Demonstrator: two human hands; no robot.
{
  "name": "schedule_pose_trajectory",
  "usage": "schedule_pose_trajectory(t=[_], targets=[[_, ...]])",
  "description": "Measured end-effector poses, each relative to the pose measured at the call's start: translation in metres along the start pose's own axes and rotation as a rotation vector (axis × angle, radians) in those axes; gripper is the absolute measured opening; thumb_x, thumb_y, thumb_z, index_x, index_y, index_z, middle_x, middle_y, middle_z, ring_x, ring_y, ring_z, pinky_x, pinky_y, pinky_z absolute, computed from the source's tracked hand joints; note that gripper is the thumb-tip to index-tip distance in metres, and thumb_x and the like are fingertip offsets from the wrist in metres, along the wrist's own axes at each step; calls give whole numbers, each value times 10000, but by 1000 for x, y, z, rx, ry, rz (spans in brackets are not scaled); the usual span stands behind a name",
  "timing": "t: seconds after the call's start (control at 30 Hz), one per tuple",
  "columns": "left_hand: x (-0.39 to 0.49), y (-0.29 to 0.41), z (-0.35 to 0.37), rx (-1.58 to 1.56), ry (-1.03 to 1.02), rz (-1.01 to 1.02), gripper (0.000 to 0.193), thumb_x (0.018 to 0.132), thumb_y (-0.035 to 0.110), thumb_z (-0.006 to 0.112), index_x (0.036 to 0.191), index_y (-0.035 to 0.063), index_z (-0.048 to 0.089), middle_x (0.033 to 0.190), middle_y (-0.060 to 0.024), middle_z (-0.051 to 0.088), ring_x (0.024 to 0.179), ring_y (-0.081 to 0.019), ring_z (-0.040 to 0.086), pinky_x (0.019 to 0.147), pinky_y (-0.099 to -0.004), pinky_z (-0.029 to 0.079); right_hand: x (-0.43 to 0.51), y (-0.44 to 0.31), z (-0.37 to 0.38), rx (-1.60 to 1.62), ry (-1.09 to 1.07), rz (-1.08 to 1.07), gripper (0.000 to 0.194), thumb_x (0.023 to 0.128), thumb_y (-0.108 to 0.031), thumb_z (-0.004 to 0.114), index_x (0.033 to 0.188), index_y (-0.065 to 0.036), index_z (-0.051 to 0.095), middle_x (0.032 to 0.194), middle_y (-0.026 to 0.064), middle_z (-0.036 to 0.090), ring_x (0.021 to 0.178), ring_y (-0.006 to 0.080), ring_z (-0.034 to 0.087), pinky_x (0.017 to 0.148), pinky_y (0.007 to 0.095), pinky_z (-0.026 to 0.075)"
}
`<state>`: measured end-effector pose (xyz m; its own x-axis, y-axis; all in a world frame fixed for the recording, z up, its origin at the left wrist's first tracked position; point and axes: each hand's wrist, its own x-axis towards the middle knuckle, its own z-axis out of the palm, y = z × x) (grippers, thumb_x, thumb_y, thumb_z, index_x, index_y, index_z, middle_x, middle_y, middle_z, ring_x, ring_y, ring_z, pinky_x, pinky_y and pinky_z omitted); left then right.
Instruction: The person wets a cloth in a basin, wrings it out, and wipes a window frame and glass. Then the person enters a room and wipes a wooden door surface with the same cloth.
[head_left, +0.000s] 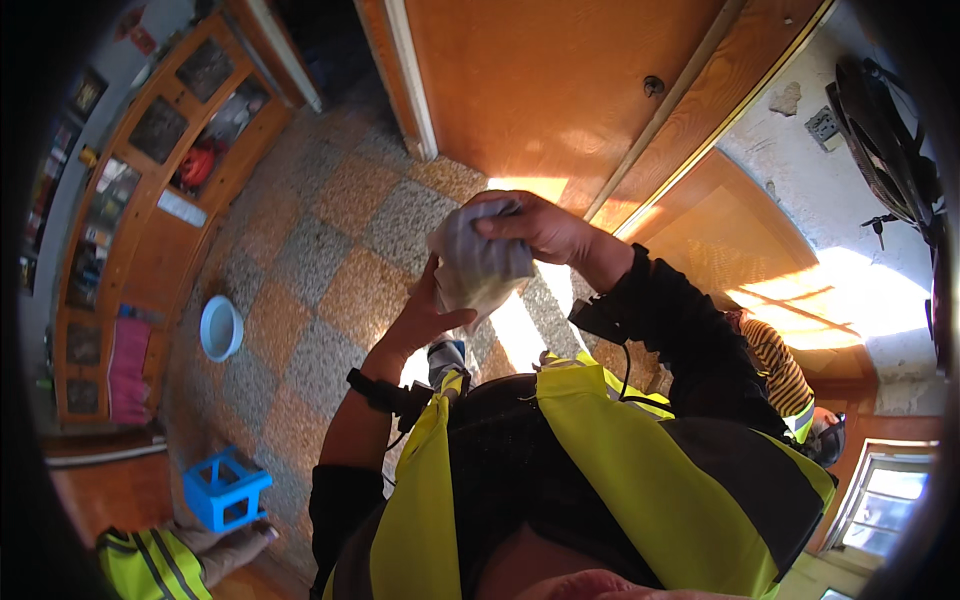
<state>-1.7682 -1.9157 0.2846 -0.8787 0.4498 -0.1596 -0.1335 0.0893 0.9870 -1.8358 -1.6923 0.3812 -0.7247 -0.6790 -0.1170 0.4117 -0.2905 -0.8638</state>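
Observation:
A crumpled greyish cloth (484, 259) is bunched between my two hands, in front of my chest and above the tiled floor. My left hand (431, 311) supports it from the lower left, fingers behind it and thumb near its lower edge. From the upper right, my right hand (529, 225) grips the cloth, with the thumb pressed on its top. Some of my fingers are hidden behind the folds. Dark devices with cables are strapped at both wrists.
A pale blue basin (221, 328) and a blue plastic stool (225, 491) stand on the floor to the left. Beyond is a wooden cabinet (157, 232). An orange wooden door (540, 90) is ahead. People in yellow vests are at lower left and at right.

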Motion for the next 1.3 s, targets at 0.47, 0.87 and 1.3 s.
schedule_pose_trajectory(t=[0.47, 0.87, 1.3], targets=[[240, 65, -159, -164, -81, -1, 388, 845, 84, 635, 1199, -35, 530, 1071, -62, 617, 961, -144, 570, 856, -272, 431, 80, -71, -170, -188, 796, -159, 245, 929, -231, 558, 1093, -50, 576, 1032, 92, 647, 924, 168, 634, 779, 275, 494], [366, 64, -190, 42, 142, -43, 402, 823, 40, 616, 1201, -57, 519, 1109, -92, 592, 1000, -168, 552, 885, -284, 406, 40, -84, -414, -160, 1809, -210, 358, 826, -203, 663, 1025, 49, 505, 800, 110, 617, 637, 199, 619, 459, 299, 426], [469, 77, -169, 57, 102, 30, 369, 831, 75, 638, 1166, -41, 537, 1094, -79, 586, 990, -154, 538, 877, -287, 404, 46, -123, -463, -338, 1696, 259, 476, 891, -376, 541, 1083, 59, 511, 863, 143, 643, 610, 228, 686, 433, 303, 497]])
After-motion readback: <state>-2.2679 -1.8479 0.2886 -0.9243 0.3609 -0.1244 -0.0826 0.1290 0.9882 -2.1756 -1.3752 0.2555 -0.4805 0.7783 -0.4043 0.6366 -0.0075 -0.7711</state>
